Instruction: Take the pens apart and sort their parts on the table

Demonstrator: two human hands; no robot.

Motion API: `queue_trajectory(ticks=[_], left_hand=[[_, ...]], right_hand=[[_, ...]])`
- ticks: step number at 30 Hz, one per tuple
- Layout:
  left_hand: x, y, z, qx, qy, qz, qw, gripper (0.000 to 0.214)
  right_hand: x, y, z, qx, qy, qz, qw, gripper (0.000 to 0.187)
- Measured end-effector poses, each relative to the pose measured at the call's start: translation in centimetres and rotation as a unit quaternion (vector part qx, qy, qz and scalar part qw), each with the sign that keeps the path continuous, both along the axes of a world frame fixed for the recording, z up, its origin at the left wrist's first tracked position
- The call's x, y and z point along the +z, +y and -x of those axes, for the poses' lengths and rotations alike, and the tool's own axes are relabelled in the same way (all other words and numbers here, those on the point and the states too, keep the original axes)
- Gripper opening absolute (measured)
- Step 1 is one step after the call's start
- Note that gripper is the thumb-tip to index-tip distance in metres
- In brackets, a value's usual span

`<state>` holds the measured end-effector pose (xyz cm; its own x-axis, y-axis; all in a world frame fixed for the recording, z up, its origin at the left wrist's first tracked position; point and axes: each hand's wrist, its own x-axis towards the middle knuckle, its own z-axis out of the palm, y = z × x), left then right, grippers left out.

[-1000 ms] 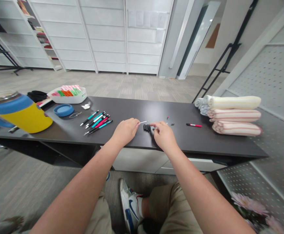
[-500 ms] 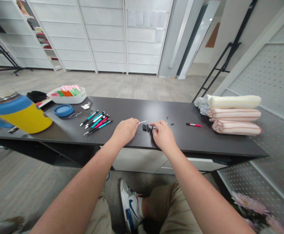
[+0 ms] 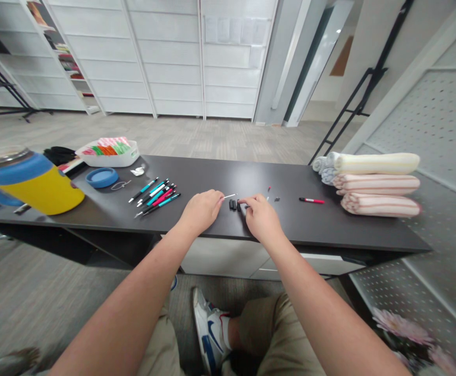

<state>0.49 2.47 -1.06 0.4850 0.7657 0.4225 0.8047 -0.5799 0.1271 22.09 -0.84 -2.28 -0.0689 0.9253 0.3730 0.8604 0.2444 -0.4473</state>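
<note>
Black pieces [image 3: 234,205], short, apparently cylindrical, side by side

Dark tabletop [image 3: 212,175] with pens [image 3: 159,196], black pieces [image 3: 233,205]

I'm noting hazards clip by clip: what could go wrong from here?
The right hand is right at the small black pieces, so a nudge might scatter them. The tiny loose parts near that hand could be brushed aside and be hard to spot on the dark tabletop. The thin rod in the left hand might slip or bend.
</note>
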Motion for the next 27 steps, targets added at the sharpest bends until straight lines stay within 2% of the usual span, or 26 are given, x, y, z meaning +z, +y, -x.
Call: queue_trajectory(ticks=[5, 14, 21, 27], left_hand=[[-0.01, 0.0, 0.02, -0.002, -0.003, 0.002, 1.0, 0.033], [0.09, -0.09, 0.07, 0.0, -0.005, 0.01, 1.0, 0.033], [0.13, -0.09, -0.03, 0.0, 0.0, 0.008, 1.0, 0.033], [0.14, 0.01, 0.06, -0.003, -0.002, 0.013, 1.0, 0.032]], right_hand=[[-0.1, -0.07, 0.02, 0.007, -0.023, -0.007, 1.0, 0.049], [-0.2, -0.43, 0.4, -0.048, -0.05, -0.021, 0.997, 0.043], [0.17, -0.61, 0.47, -0.004, -0.063, -0.002, 0.998, 0.05], [-0.17, -0.59, 0.46, -0.039, -0.057, -0.025, 0.997, 0.045]])
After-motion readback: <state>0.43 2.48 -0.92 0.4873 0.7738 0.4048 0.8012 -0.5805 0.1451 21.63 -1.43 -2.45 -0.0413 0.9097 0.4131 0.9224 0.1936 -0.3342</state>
